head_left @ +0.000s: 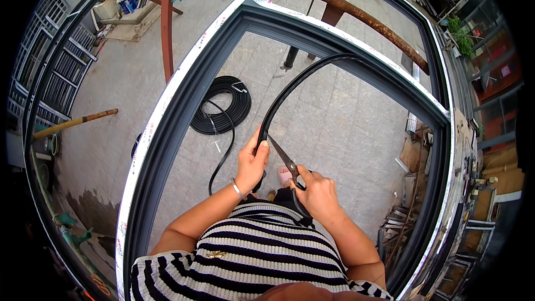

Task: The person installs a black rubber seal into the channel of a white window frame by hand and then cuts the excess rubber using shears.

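Observation:
My left hand, with a silver bangle at the wrist, is closed round a black rubber strip. From there the strip arcs up and right to the far inner edge of a dark metal window frame. My right hand grips dark scissors by the handles. The blade tips point up and left, close beside the strip at my left thumb. Whether they touch it I cannot tell. Left of my hands a coil of black strip lies on the paving, and a loose length runs from it toward me.
The frame, edged in white protective film, surrounds me. A rusty pipe lies under its far section, and a red-brown post stands at far left. A yellowish pole juts in at left. Scrap pieces lie at lower right.

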